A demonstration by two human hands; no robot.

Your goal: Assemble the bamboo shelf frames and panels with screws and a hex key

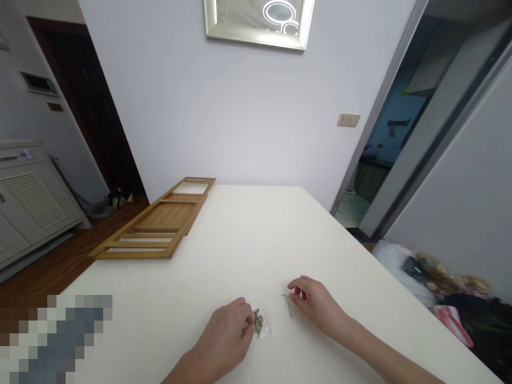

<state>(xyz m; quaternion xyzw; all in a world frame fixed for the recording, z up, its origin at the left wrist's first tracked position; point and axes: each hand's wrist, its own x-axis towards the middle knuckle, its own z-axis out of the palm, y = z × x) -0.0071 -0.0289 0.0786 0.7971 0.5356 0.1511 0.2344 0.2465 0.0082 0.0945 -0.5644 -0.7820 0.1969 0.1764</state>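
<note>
A white louvered cabinet (38, 200) and a dark door (80, 106) stand at far left, beyond a white table (248, 229) set against a pale wall (256, 117). Along the table's far left side lies a slatted wooden frame (170, 213), well apart from the hands, one end jutting past the edge. A silvery frame (256, 41) hangs above the middle; farther right come a switch plate (349, 120), an open doorway and a heap of cloth items (452, 298) beside the table.

Counted on the tabletop: one wooden frame, one clear plastic bag (269, 326) and one L-shaped metal tool (289, 308); the small metal hardware (258, 322) in the bag is too small to count.

The left hand (228, 332), fingers curled in toward the thumb, meets the bag's left end and covers part of it; whether it pinches the plastic cannot be told. The right hand (320, 306), loosely bent with a gap between thumb and forefinger, hovers just right of the tool, which lies on the table between the bag and that hand.
</note>
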